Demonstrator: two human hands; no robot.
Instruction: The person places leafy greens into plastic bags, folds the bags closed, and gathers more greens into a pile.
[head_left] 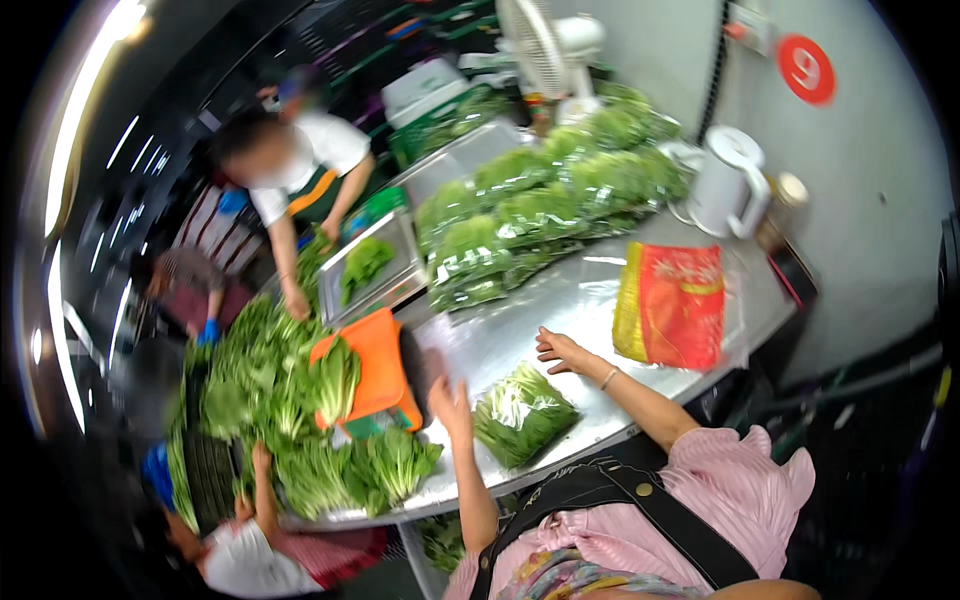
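Observation:
A bagged bundle of leafy greens [522, 418] lies on the steel table [510, 320] at its near edge, between my hands. My left hand [448, 405] is just left of the bag, blurred, its fingers stretched out and holding nothing. My right hand [563, 352] hovers beyond the bag's upper right, fingers spread and empty. An orange scale [375, 370] with loose greens on it stands to the left. A red and yellow plastic bag [675, 305] lies to the right of my right hand.
Stacked bagged greens [540, 195], a steel tray [400, 265], a kettle [722, 185] and a fan [535, 50] stand toward the back. Loose greens [240, 390] heap at left. A co-worker [320, 150] reaches over them; another [240, 550] works at lower left. A wall bounds the right.

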